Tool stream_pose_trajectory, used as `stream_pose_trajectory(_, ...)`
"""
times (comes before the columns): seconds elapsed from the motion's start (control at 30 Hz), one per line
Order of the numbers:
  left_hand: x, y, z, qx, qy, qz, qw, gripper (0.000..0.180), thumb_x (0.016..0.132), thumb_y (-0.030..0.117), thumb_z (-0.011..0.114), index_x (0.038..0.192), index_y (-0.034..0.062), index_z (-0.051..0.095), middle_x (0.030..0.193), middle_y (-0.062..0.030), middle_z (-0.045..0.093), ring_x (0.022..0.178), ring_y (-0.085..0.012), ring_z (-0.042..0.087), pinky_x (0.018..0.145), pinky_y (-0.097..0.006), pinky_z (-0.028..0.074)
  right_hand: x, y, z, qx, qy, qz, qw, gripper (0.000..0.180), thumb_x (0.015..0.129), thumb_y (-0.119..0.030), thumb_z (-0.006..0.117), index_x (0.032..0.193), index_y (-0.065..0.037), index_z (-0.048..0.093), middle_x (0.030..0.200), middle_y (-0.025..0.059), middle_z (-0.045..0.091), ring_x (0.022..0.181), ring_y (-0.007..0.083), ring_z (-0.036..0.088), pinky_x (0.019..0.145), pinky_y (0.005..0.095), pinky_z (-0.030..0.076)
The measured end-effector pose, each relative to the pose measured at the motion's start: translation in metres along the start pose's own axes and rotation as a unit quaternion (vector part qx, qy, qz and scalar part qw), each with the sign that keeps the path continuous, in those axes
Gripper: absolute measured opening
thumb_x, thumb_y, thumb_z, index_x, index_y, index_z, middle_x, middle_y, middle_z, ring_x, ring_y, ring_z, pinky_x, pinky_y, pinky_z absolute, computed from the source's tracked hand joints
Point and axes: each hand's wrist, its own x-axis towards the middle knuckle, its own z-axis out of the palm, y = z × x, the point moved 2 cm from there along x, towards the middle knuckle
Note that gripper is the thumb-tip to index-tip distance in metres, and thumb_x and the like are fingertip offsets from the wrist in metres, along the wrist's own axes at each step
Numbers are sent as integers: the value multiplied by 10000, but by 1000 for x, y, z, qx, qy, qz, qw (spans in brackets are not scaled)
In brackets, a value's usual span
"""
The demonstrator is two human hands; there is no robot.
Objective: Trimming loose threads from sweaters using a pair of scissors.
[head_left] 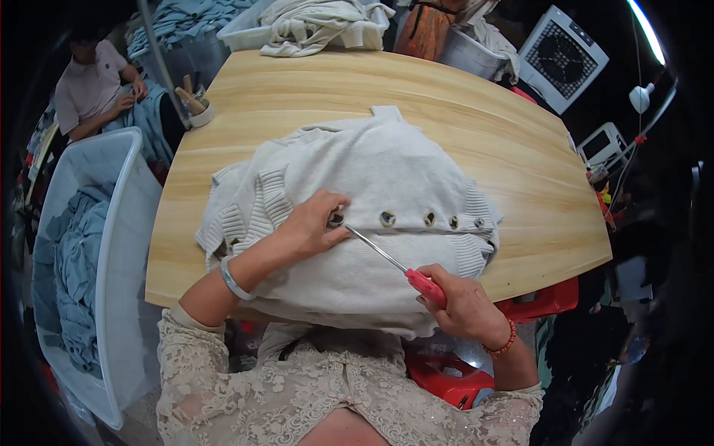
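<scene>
Right hand [467, 303] fingers are clenching red-handled screwdriver [394, 262], tip pointing at button [336, 219] under left hand [312, 223] fingers, pressing flat, released, on cardigan [372, 193] on counter [297, 97].

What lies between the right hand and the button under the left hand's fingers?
The head view shows a screwdriver: the right hand grips its red handle, and the metal shaft crosses the cream sweater to the button.
</scene>
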Motion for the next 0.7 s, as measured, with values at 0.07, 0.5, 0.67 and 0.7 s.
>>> stream_pose_trajectory(0.07, 10, -7, 2, -44, -39, -80, 995, 334, 771, 139, 771, 1043, 29, 611, 835, -35, 560, 701, -122, 509, 648, -275, 454, -9, 10, -6, -98, -21, 34, 994, 270, 897, -199, 642, 1128, -100, 544, 746, 160, 641, 733, 383, 644, 645, 461, 481)
stream_pose_trajectory(0.5, 37, 60, 25, 65, -4, 110, 992, 298, 754, 92, 791, 946, 29, 571, 955, -102, 545, 839, -265, 561, 721, -340, 495, -28, 57, -12, -46, 78, 15, 996, 312, 861, -160, 631, 1157, -95, 558, 820, 164, 652, 787, 372, 646, 698, 461, 496)
stream_pose_trajectory(0.67, 64, 35, 56, 53, -126, 4, 991, 254, 756, 43, 775, 938, 31, 599, 924, -98, 568, 748, -215, 574, 683, -314, 486, -45, 63, -26, -84, 10, 101, 991, 289, 876, -199, 629, 1143, -107, 562, 795, 169, 661, 772, 375, 655, 676, 473, 496)
stream_pose_trajectory(0.7, 65, 33, 54, 22, -140, -14, 990, 231, 754, 34, 769, 912, 31, 601, 891, -93, 564, 737, -215, 570, 675, -311, 480, -46, 65, -25, -93, -23, 121, 988, 278, 883, -210, 628, 1134, -110, 564, 787, 170, 663, 767, 375, 657, 666, 475, 496)
